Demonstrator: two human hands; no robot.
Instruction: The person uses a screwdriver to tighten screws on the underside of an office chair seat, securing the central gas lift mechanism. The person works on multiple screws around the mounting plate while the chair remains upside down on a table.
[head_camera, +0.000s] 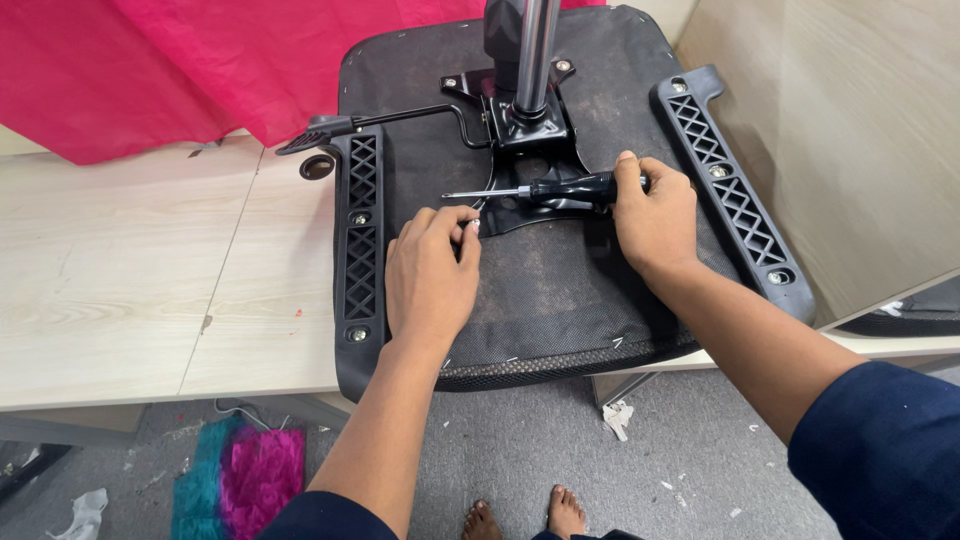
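An upturned black office chair seat (560, 290) lies on a pale wooden table (120, 290), underside up. Its black metal mechanism plate (520, 130) carries a chrome gas cylinder (535, 50) and a lever (400, 118). My right hand (655, 215) grips a black-handled screwdriver (560, 188), held level with its tip pointing left. My left hand (432, 275) rests on the seat fabric, fingertips pinching a small silver screw (474, 226) just below the screwdriver tip, near the plate's lower edge.
Black lattice armrest brackets are bolted along the seat's left (360, 240) and right (735, 190) sides. Pink cloth (200, 60) lies at the table's back. A wooden panel (860, 130) stands on the right. On the floor below are bare feet (525, 515) and a teal-pink rug (240, 480).
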